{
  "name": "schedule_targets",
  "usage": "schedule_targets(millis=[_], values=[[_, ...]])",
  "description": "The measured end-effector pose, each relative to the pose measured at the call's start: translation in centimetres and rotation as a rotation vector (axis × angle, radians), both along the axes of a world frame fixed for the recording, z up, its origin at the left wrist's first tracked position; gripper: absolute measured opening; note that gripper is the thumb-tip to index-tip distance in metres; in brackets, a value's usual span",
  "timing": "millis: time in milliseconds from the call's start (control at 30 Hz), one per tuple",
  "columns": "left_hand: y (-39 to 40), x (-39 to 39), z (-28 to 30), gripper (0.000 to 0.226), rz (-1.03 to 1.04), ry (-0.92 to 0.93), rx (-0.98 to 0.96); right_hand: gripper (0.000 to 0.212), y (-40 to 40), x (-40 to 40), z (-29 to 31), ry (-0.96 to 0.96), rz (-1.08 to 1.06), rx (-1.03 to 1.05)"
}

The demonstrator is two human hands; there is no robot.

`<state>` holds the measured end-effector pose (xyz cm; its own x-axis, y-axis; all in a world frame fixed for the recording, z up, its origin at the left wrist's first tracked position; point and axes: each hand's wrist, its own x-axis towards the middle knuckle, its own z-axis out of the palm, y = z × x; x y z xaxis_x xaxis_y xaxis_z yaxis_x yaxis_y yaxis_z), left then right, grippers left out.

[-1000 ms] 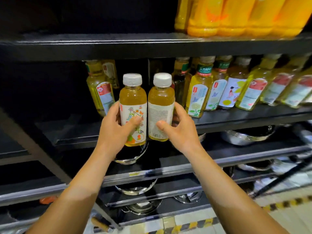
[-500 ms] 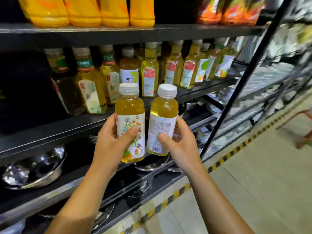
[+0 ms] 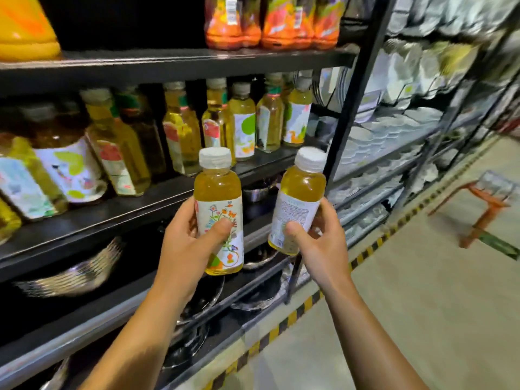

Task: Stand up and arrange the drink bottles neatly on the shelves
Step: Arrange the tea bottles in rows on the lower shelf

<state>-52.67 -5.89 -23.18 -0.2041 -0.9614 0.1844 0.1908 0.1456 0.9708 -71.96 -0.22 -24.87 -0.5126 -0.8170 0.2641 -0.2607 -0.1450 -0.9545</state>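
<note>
My left hand (image 3: 188, 243) grips an upright yellow drink bottle (image 3: 218, 192) with a white cap and a flowered label. My right hand (image 3: 320, 237) grips a second yellow bottle (image 3: 302, 190), tilted to the right, its printed back label facing me. Both bottles hang in the air in front of the black middle shelf (image 3: 118, 212). On that shelf stands a row of several yellow drink bottles (image 3: 242, 122), reaching to its right end.
The upper shelf (image 3: 180, 63) carries orange bottles (image 3: 270, 23) and a yellow one (image 3: 25, 26). Metal bowls (image 3: 73, 274) lie on the lower shelves. A black upright post (image 3: 351, 94) ends the rack; dishware shelves follow on the right. An orange stool (image 3: 484, 209) stands on the floor.
The view has swung right along the shelf. Both hands have carried their bottles rightward, and the two bottles have drawn apart, the right one tipping to the right.
</note>
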Motion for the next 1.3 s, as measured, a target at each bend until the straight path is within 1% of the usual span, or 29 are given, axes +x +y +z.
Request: schedule_targets(millis=[133,333,433,567,700,900,1067,1167,1300], values=[[-3.7,-4.6,-0.1,0.058,-0.014,-0.027,-0.015,0.061,-4.0,-5.4,0.2,0.015,-0.091,-0.024],[-9.5,-10.2,0.0,0.052,-0.019,-0.045,-0.049,0.069,-10.8,-12.1,0.6,0.050,-0.220,-0.036],[-11.5,-12.4,0.3,0.048,-0.012,-0.057,-0.057,0.067,-14.0,-14.9,1.0,0.060,-0.217,-0.048],[-13.3,-15.3,0.3,0.047,0.033,-0.057,-0.064,0.063,-19.0,-17.6,1.6,0.119,-0.207,-0.092],[-14.7,-18.1,0.1,0.047,0.090,-0.054,-0.083,0.067,-23.3,-19.3,1.7,0.157,-0.177,-0.117],[-16.0,-21.1,0.1,0.047,0.163,-0.061,-0.122,0.071,-27.1,-20.4,1.3,0.135,-0.146,-0.098],[-16.6,-22.1,-0.1,0.046,0.205,-0.045,-0.136,0.074,-28.9,-20.5,1.2,0.129,-0.128,-0.087],[-16.9,-22.2,-0.4,0.050,0.209,-0.050,-0.129,0.076,-29.4,-20.8,1.3,0.114,-0.053,-0.075],[-17.1,-22.0,-0.6,0.044,0.216,-0.046,-0.121,0.077,-29.7,-20.7,1.2,0.132,0.009,-0.062]])
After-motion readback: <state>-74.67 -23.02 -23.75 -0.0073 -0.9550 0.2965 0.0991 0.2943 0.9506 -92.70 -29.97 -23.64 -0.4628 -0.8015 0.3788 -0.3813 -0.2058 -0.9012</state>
